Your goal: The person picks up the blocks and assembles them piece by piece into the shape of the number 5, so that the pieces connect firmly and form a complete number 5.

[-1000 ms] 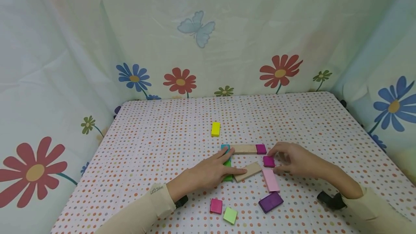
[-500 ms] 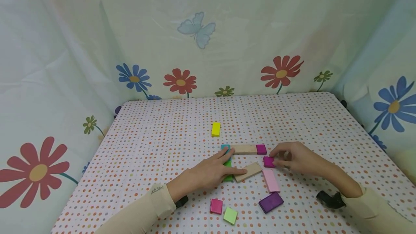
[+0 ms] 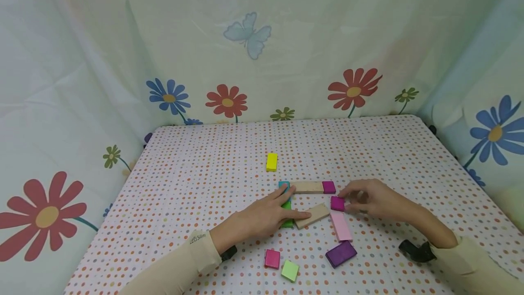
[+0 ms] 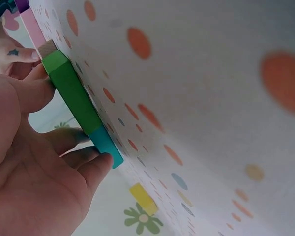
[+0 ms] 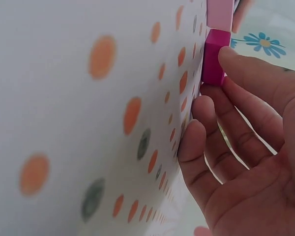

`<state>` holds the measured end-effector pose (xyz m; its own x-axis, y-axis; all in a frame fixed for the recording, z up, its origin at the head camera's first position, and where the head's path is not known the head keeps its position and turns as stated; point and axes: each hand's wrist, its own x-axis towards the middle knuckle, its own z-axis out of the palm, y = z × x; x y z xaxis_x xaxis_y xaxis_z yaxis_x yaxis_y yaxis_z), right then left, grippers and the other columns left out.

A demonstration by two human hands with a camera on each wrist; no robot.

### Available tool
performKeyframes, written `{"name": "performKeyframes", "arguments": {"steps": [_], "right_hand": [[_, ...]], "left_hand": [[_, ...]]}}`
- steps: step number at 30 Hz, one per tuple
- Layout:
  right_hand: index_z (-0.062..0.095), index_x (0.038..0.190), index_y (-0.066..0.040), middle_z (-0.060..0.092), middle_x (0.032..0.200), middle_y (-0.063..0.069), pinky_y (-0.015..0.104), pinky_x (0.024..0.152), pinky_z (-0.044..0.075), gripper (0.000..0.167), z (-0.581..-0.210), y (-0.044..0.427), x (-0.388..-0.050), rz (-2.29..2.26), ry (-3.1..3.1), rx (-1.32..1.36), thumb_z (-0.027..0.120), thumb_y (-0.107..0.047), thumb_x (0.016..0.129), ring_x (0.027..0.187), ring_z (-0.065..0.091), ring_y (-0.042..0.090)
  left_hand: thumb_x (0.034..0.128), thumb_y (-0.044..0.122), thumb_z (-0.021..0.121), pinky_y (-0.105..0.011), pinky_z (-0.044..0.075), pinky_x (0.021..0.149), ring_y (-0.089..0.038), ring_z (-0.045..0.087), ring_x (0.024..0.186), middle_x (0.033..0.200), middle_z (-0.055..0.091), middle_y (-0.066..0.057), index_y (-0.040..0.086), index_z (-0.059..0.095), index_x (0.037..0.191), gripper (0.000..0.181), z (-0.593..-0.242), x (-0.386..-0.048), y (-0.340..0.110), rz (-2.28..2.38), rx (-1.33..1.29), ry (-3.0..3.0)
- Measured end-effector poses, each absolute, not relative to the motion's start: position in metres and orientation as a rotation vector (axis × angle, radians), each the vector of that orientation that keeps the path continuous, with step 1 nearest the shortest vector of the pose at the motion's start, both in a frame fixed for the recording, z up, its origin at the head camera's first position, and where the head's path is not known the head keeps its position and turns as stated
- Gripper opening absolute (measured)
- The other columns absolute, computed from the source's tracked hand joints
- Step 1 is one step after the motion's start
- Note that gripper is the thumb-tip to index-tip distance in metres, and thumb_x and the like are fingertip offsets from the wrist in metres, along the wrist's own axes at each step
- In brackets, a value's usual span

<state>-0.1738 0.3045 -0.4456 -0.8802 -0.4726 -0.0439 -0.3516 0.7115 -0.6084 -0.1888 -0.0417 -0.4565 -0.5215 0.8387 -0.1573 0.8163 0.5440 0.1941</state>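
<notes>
My left hand (image 3: 264,217) lies over a blue block (image 3: 283,185) and a green block (image 3: 288,224), which stand end to end. Its fingers touch the blue one, while the thumb rests on a slanted plain wooden block (image 3: 318,213). With thumb and fingertips, my right hand (image 3: 374,200) pinches a small magenta block (image 3: 337,203), seen close up in the right wrist view. A pink block (image 3: 341,227) lies just on the near side of it. Behind, a second magenta block (image 3: 329,187) ends a row with another plain wooden block (image 3: 308,188).
A purple block (image 3: 341,254) touches or nearly touches the pink one's near end. Closer to me lie a hot-pink block (image 3: 272,259) and a light-green block (image 3: 290,271). Farther back is a yellow block (image 3: 272,162). A dotted cloth (image 3: 196,172) covers the table.
The right thumb has closed in on the small magenta block, which has shifted very slightly left. My left hand keeps its place on the blocks.
</notes>
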Motion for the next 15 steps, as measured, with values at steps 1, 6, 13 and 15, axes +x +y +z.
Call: {"name": "performKeyframes", "arguments": {"steps": [1,6,13,15], "right_hand": [[0.076,0.119,-0.019,0.074,0.109,-0.007,0.023,0.074,0.058,0.027,-0.4461,0.3041,-0.1742,-0.909,2.721,-0.670,0.083,-0.022,0.092,0.091,0.062,-0.003],[0.075,0.119,-0.020,0.075,0.109,-0.008,0.023,0.075,0.059,0.027,-0.4483,0.3019,-0.1756,-0.908,2.712,-0.686,0.082,-0.019,0.093,0.093,0.064,-0.002],[0.076,0.119,-0.020,0.076,0.116,-0.003,0.024,0.076,0.060,0.026,-0.4476,0.2989,-0.1762,-0.916,2.702,-0.718,0.081,-0.018,0.094,0.093,0.067,-0.001],[0.076,0.118,-0.020,0.076,0.117,-0.001,0.024,0.077,0.060,0.025,-0.4472,0.2985,-0.1766,-0.920,2.694,-0.731,0.081,-0.018,0.094,0.095,0.068,0.001]], "left_hand": [[0.1141,0.019,0.045,-0.047,0.038,0.128,-0.036,0.013,0.167,0.180,0.011,-0.012,0.052,0.038,0.160,0.057,-0.4565,-0.1889,-0.0417,0.141,1.392,2.550],[0.1140,0.019,0.045,-0.048,0.038,0.128,-0.036,0.013,0.167,0.180,0.010,-0.012,0.052,0.038,0.159,0.057,-0.4568,-0.1885,-0.0413,0.153,1.379,2.547],[0.1135,0.018,0.046,-0.047,0.038,0.128,-0.035,0.013,0.167,0.180,0.011,-0.012,0.053,0.038,0.159,0.058,-0.4563,-0.1880,-0.0412,0.137,1.377,2.557],[0.1135,0.018,0.046,-0.047,0.038,0.128,-0.035,0.013,0.167,0.180,0.011,-0.012,0.053,0.038,0.159,0.058,-0.4562,-0.1881,-0.0411,0.134,1.382,2.561]]}}
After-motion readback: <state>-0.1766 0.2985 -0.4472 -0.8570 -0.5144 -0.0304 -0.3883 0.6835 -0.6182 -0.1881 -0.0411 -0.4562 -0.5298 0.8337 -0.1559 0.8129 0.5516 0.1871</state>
